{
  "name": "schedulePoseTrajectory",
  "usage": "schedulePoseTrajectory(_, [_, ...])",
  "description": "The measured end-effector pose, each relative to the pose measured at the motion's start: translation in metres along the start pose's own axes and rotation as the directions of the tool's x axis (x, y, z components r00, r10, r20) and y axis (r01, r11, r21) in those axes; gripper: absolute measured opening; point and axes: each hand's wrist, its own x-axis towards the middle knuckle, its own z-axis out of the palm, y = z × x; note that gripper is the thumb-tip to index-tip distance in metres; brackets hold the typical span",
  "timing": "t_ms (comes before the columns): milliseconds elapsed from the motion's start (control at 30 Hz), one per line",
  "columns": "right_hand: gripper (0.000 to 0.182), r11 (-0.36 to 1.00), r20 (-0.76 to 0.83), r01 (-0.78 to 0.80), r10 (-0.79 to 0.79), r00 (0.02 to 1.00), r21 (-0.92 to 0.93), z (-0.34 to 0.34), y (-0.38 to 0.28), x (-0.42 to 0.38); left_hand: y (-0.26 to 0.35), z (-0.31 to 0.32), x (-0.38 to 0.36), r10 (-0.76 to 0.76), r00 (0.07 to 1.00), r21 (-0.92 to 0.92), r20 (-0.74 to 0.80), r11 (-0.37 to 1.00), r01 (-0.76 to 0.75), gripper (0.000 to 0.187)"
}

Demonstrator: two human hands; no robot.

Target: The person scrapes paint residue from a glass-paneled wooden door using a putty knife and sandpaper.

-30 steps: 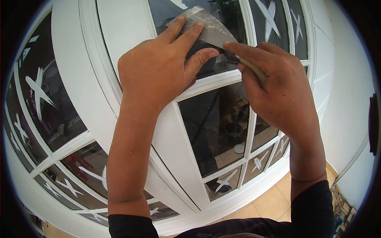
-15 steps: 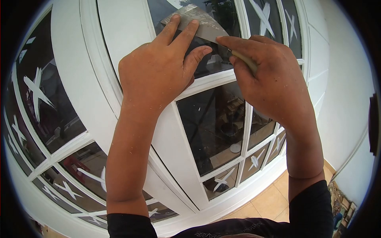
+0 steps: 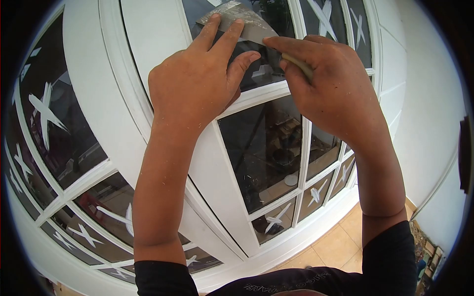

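Observation:
My right hand (image 3: pixel 331 79) is closed around the greenish handle of a putty knife (image 3: pixel 247 24), its index finger stretched along the tool toward the wide metal blade. Whitish residue marks the blade, which lies against a dark upper glass pane (image 3: pixel 261 54). My left hand (image 3: pixel 197 74) is open, two fingertips pressing on the blade's left part and the thumb held apart. Some white paint (image 3: pixel 216 2) shows on the glass just past the blade's far edge.
White door frames (image 3: pixel 207 182) divide the panes; several carry white painted crosses (image 3: pixel 47 116). Below my hands is a dark pane (image 3: pixel 261 153) with small flecks on it. A white wall (image 3: pixel 429 89) stands at right, above tan floor tiles (image 3: pixel 331 246).
The putty knife and my right hand have shifted slightly left and upward in view. My left fingertips have stayed on the blade, moving a little with it.

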Motion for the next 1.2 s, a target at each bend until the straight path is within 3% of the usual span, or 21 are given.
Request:
schedulePoseTrajectory(233, [0.035,1.000,-0.022,0.015,-0.015,1.000,0.006,0.000,0.000,0.002,0.001,-0.003,-0.003,-0.022,0.999,0.003,0.027,1.000,0.022,0.055])
schedulePoseTrajectory(633, [0.031,0.998,0.035,0.050,-0.049,0.998,-0.026,-0.016,0.027,0.007,0.002,-0.004,-0.004,0.097,0.994,-0.017,0.055,0.995,-0.097,0.069])
schedulePoseTrajectory(733, [0.032,0.995,-0.056,0.100,-0.101,0.993,-0.016,-0.012,0.033,0.012,0.003,-0.002,-0.002,0.101,0.993,-0.060,0.059,0.993,-0.098,0.069])
schedulePoseTrajectory(800, [0.031,0.999,0.119,0.010,-0.004,0.993,-0.051,-0.021,0.033,0.011,0.002,-0.002,-0.004,0.117,0.992,-0.022,0.047,0.993,-0.116,0.070])
schedulePoseTrajectory(833, [0.031,0.999,0.123,0.015,-0.009,0.992,-0.052,-0.017,0.033,0.012,0.002,-0.003,-0.004,0.110,0.993,-0.023,0.046,0.994,-0.109,0.070])
schedulePoseTrajectory(900, [0.033,0.987,-0.051,0.152,-0.155,0.987,-0.054,-0.010,0.037,0.016,0.004,-0.004,-0.002,0.085,0.993,-0.027,0.086,0.996,-0.083,0.070])
schedulePoseTrajectory(1200, [0.032,0.994,-0.022,0.107,-0.107,0.994,-0.021,-0.011,0.034,0.018,0.002,-0.001,-0.001,0.083,0.995,-0.021,0.051,0.996,-0.082,0.074])
